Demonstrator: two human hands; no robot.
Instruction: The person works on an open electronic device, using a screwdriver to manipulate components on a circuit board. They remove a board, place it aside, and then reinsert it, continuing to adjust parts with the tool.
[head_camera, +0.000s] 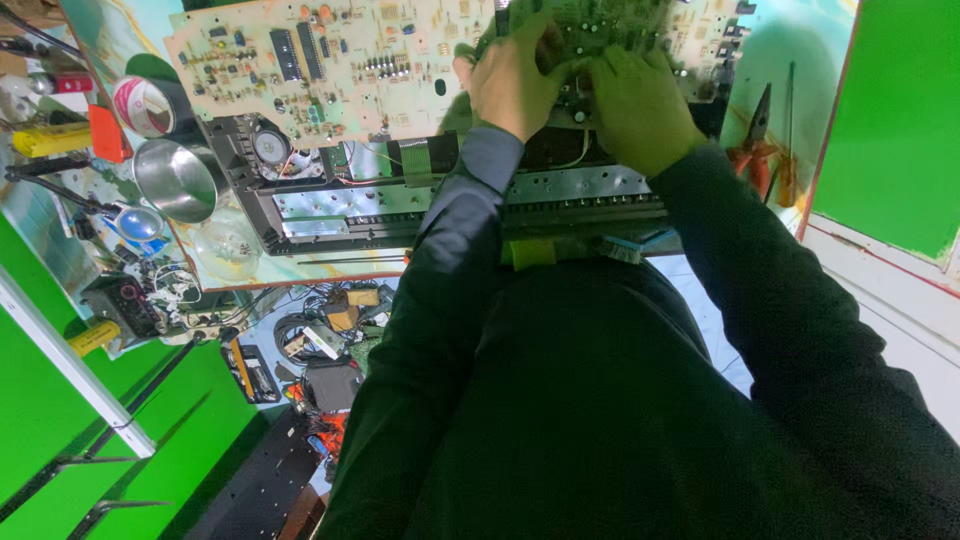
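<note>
Under both hands' fingers (545, 50) lies the circuit board (330, 60).

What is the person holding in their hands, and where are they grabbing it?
Both the left hand and the right hand rest on the big circuit board, near its lower edge toward the right. Whether the fingers truly grip it cannot be told.

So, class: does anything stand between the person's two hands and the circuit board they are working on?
Nothing visible does. The left hand and the right hand both rest directly on the circuit board, close together near its middle. What the fingertips grip is hidden.
</note>
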